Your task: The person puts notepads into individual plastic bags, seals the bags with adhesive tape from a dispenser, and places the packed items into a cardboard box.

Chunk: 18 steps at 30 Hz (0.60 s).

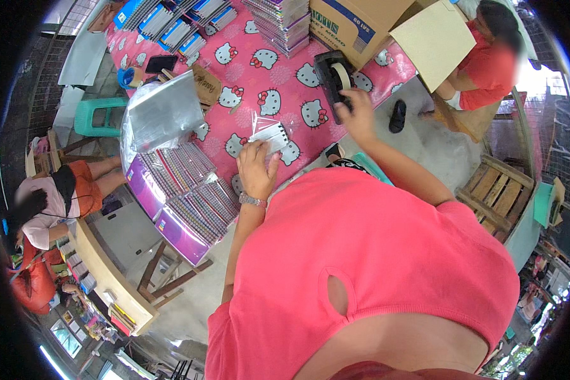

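Note:
My left hand (257, 170), with a bracelet at the wrist, presses its fingers onto the near edge of a small white spiral notepad (273, 133). Clear plastic film sticks out past the notepad's far side. To the right, my right hand (360, 119) has its fingers closed at the near end of a black tape dispenser (325, 71), which carries a roll of tape (342, 76). Any strip of tape between those fingers is too small to make out. Both the notepad and the dispenser lie on a pink patterned tablecloth (253, 69).
Stacked purple spiral notebooks (190, 190) stand at the table's left, beside silvery plastic sheets (164, 117). Blue-covered notepads (164, 28), another notebook stack (285, 28) and a cardboard box (354, 28) fill the far side. People sit right and left; a green stool (98, 116) stands left.

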Tool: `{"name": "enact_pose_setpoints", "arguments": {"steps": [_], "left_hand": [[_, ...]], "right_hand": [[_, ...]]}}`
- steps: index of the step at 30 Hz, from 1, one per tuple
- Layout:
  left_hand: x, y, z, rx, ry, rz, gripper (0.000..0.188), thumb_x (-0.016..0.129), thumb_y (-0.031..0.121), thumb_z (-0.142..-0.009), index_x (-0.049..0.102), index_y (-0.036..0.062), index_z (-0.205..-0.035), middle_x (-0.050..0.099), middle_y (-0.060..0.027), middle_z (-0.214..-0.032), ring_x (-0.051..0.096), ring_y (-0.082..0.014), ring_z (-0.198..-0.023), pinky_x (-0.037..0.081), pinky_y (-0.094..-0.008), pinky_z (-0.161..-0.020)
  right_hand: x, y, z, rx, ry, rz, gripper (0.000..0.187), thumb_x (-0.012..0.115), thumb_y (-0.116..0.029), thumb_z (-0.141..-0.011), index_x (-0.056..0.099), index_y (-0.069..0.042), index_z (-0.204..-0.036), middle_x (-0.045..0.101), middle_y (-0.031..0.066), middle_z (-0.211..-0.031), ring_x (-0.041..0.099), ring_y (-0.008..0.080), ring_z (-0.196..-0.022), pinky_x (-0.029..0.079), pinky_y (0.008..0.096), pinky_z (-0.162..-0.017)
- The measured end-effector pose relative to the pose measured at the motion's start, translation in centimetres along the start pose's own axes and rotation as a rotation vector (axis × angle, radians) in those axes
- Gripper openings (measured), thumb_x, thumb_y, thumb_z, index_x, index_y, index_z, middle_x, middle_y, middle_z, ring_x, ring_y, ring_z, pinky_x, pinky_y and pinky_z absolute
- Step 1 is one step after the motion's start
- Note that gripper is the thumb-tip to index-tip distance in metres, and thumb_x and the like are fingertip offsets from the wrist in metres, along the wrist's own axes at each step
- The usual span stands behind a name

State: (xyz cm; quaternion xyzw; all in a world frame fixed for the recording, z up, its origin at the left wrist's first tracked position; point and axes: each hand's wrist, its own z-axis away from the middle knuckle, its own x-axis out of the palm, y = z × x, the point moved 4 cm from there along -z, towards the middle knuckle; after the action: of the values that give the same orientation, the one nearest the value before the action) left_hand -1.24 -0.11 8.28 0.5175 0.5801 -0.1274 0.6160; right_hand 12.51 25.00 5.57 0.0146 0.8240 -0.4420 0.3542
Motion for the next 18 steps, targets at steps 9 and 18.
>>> {"name": "enact_pose_setpoints", "arguments": {"steps": [9, 18], "left_hand": [[2.5, 0.4, 1.3, 0.038, -0.032, -0.165, 0.058, 0.059, 0.045, -0.082, 0.051, 0.0124, -0.129, 0.049, -0.0241, -0.122, 0.042, -0.0381, -0.121, 0.034, -0.0464, -0.103], [2.9, 0.9, 1.6, 0.078, -0.128, -0.257, 0.064, 0.060, 0.050, -0.079, 0.044, 0.0262, -0.136, 0.040, -0.0304, -0.128, 0.035, -0.0462, -0.123, 0.033, -0.0519, -0.102]], "right_hand": [[-0.6, 6.8, 3.3, 0.736, -0.231, -0.453, 0.025, 0.064, -0.020, -0.084, 0.061, 0.002, -0.095, 0.056, 0.0109, -0.087, 0.059, 0.0215, -0.081, 0.049, 0.0331, -0.071], [2.2, 6.9, 8.5, 1.177, -0.320, -1.150, 0.007, 0.052, -0.011, -0.092, 0.051, -0.006, -0.087, 0.046, 0.0011, -0.074, 0.046, 0.0119, -0.065, 0.040, 0.0252, -0.056]]}}
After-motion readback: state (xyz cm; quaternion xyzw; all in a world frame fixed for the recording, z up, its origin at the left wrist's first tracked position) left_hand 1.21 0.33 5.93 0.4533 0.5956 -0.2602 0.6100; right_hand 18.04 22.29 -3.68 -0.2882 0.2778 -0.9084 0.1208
